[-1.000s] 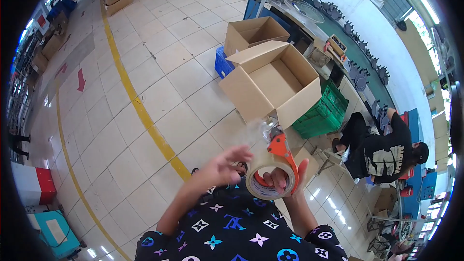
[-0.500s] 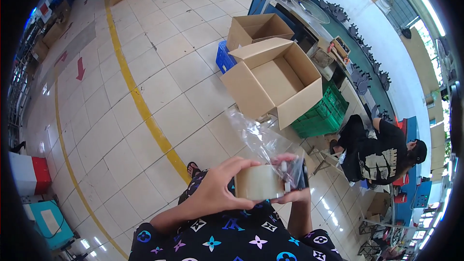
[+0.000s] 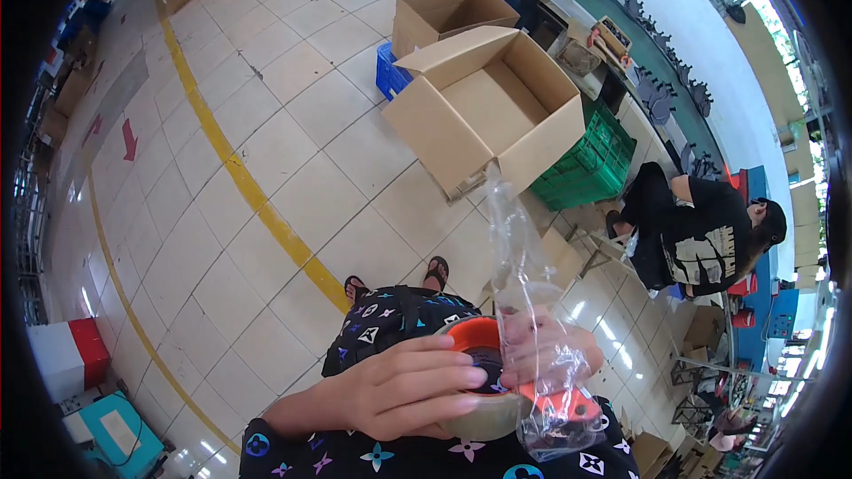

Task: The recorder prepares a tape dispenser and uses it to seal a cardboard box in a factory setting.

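The left hand [image 3: 410,390] is clasping the tape roll [image 3: 486,421] in front of the patterned shirt [image 3: 426,459]. The right hand [image 3: 552,350], partly behind clear film [image 3: 516,244], is gripping its orange dispenser [image 3: 475,332]. An open carton [image 3: 441,131] is standing beyond both hands.

This is a factory workshop: yellow lines [image 3: 235,170] and red arrows [image 3: 130,139] mark the tiles [image 3: 330,153], cartons [image 3: 435,131] top crates [image 3: 588,162], and a worker [image 3: 706,235] sits beside a bench [image 3: 689,129] lined with dark parts [image 3: 657,99].
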